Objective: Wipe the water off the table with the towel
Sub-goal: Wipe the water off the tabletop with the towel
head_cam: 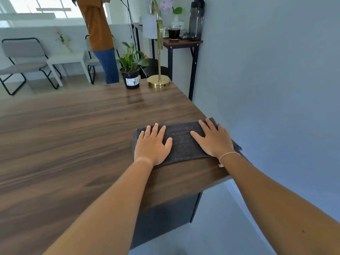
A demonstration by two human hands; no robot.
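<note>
Hands: our left hand [153,144] and right hand [213,138] lie flat, fingers spread wide, holding nothing.
Towel: the towel [182,142] sits under both hands, at the table [73,135] edge by the wall.
Risk: we could push it off the edge.
Far: plant [131,69], lamp [158,81].

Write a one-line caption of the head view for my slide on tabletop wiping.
Both hands, left and right, press flat on a dark towel near the wooden table's right edge.
</note>
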